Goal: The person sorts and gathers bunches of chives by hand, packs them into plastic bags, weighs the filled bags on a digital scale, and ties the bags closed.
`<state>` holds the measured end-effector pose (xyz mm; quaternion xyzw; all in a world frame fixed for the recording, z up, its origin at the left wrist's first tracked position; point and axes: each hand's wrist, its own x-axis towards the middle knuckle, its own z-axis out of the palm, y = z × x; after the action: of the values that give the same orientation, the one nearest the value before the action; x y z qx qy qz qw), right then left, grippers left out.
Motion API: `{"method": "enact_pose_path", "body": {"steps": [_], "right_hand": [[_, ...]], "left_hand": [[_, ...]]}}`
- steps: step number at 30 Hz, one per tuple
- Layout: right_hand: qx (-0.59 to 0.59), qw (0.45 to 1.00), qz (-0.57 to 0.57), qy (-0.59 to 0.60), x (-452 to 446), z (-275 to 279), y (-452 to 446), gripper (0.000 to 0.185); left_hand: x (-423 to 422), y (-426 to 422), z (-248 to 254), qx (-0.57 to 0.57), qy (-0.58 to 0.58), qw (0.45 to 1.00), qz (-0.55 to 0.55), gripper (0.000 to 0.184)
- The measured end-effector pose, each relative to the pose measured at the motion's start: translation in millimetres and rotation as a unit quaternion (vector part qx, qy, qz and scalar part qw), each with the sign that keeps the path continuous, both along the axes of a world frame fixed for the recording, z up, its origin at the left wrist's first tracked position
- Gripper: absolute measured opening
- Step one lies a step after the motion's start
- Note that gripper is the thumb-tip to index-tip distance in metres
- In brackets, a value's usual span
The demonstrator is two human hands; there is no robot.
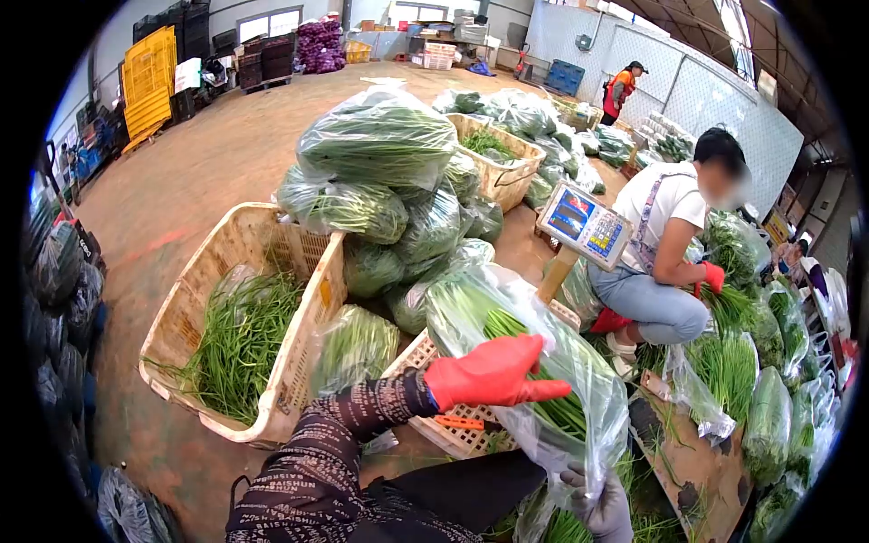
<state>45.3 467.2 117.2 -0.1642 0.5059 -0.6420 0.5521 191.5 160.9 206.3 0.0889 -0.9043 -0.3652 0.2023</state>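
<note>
My left hand (493, 371), in a red glove, lies over a clear plastic bag (588, 385) of long green stalks, its thumb and forefinger apart. At the bag's lower end, my right hand (602, 509), in a grey glove, pinches the plastic edge. Beneath the bag stands a pale perforated crate (425, 353) with an orange-handled tool (459, 423) on it. A digital scale display (584, 224) rises behind the bag on a post.
To the left, a large crate (195, 299) holds loose greens. Filled bags (376, 145) are piled beyond it. A co-worker in red gloves (665, 208) squats at the right among greens; another person (620, 93) stands farther back. A flat board (692, 462) lies at the lower right.
</note>
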Motion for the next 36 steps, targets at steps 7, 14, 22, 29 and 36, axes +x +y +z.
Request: {"method": "enact_pose_path", "body": {"steps": [7, 14, 22, 29, 36], "right_hand": [[-0.046, 0.985, -0.045, -0.162, 46, 82, -140, 0.055], [-0.07, 0.986, 0.152, -0.004, 31, 92, -199, 0.036], [-0.176, 0.964, 0.09, -0.18, -32, 73, -215, 0.032], [-0.144, 0.988, 0.018, 0.058, -81, 113, -261, 0.024], [-0.217, 0.974, -0.043, -0.037, -79, 143, -256, 0.023]], "left_hand": [[4, 38, -10, -0.052, 0.077, 0.995, 0.017, 0.053], [10, 45, -25, -0.133, 0.154, 0.978, 0.045, 0.05], [-2, -9, -71, 0.549, -0.03, 0.83, 0.099, 0.032], [-68, -72, -13, 0.388, -0.093, 0.91, -0.11, 0.02], [-75, -67, 71, 0.392, -0.019, 0.913, -0.114, 0.029]]}}
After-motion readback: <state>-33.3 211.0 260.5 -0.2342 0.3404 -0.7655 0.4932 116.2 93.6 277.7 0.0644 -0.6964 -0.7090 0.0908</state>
